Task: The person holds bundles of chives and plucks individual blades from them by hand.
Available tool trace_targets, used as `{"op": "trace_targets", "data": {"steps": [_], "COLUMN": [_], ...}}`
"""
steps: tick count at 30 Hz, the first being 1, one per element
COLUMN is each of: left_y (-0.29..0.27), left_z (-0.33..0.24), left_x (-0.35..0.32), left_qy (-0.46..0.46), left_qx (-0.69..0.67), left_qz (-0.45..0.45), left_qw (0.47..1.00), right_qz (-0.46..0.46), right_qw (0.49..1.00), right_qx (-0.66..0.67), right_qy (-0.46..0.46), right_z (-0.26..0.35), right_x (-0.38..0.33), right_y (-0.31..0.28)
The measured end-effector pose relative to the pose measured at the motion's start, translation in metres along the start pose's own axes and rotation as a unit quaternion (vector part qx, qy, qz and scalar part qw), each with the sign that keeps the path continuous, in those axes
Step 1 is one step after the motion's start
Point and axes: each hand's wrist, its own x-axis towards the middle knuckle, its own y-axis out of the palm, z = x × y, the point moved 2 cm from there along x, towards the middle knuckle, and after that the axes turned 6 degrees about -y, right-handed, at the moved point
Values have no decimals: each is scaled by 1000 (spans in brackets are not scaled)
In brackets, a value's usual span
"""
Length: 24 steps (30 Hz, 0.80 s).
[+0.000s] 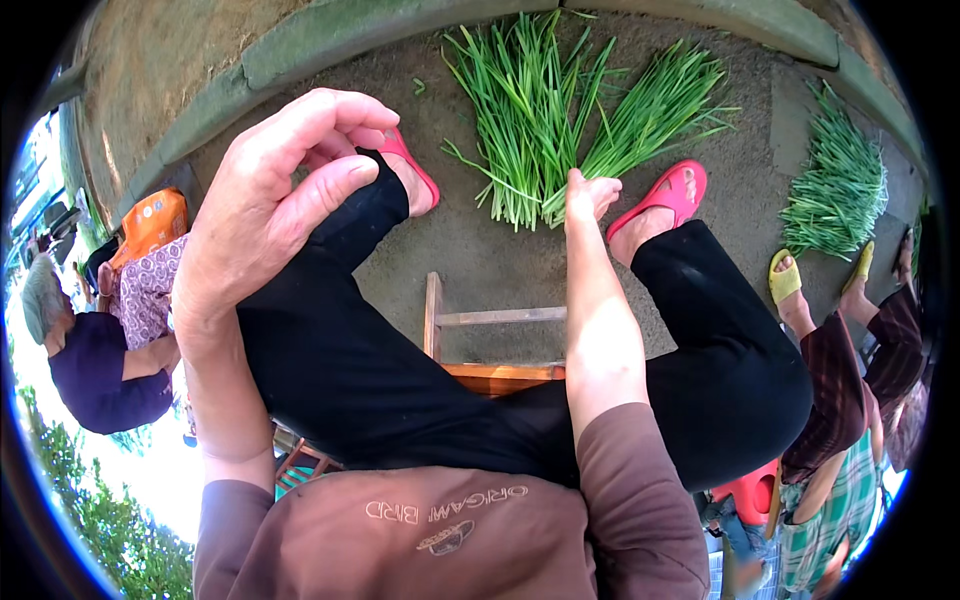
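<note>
While the left hand (270, 195) curved unclenched, I couldn't tell if the right hand (592, 197) gripped; slackness risked scattering long-leaved greens (655, 110).

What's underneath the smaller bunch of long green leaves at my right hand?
Grey-brown ground shows along the smaller bunch's outer edges. Whatever lies directly beneath is covered by the leaves, and your right hand hides some lower ends.

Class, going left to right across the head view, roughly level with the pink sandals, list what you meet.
Orange item → left hand → left pink sandal → wide bunch of green stalks → right hand → right pink sandal → separate green pile.
</note>
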Motion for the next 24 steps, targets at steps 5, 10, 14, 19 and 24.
{"op": "trace_targets", "data": {"steps": [5, 10, 14, 19, 24], "left_y": [-2, -5, -5, -6, -6], "left_z": [7, 7, 7, 18, 16], "left_x": [-4, -8, -9, -16, -15], "left_qy": [6, 16, 16, 7, 16], "left_qx": [3, 2, -13, -19, -13], "left_qz": [-1, 3, 10, 15, 22], "left_qw": [1000, 1000, 1000, 1000, 1000], "right_qz": [22, 63, -4, 157, 232], "right_qw": [998, 993, 987, 898, 808], "right_qx": [64, 102, 153, 410, 533], "right_qy": [-9, -13, -40, 37, 100], "right_z": [-2, -20, -35, -20, -34], "right_x": [9, 25, 42, 26, 39], "right_y": [-2, -2, 4, -3, -5]}}
